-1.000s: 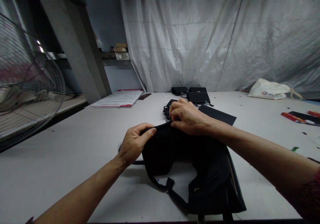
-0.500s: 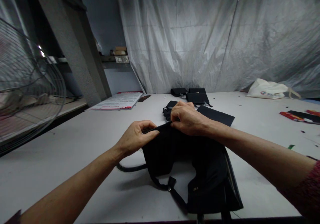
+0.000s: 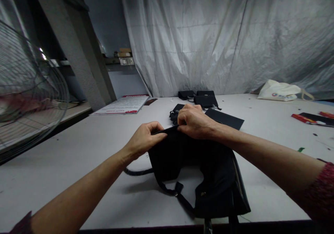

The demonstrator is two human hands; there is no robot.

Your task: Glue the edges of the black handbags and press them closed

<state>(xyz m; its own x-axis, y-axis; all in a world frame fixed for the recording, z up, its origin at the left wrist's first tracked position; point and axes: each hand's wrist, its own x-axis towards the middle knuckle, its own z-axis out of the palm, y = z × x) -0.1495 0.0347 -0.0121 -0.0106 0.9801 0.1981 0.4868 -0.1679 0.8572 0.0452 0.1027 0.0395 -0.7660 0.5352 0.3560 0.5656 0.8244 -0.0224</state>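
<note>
A black bag [image 3: 216,182] with straps rests near the front edge of the white table, its upper edge lifted. My left hand [image 3: 146,138] pinches that edge at the left between thumb and fingers. Further right along the same edge, my right hand [image 3: 191,121] grips it with bent fingers. One black strap [image 3: 167,190] with a small metal fitting loops below, and another loop sticks out to the left. The bag's inside is too dark to make out.
Behind my hands lie a flat black panel [image 3: 225,118] and several black pouches [image 3: 205,100]. A printed board [image 3: 121,104] is at the back left, a white cloth bag [image 3: 279,90] at the back right. Red-and-black packets [image 3: 304,118] lie at right. A wire fan [image 3: 31,88] stands left.
Both hands keep hold of the bag's edge with almost no movement. The view has shifted slightly, and the bag appears a little higher in it.
</note>
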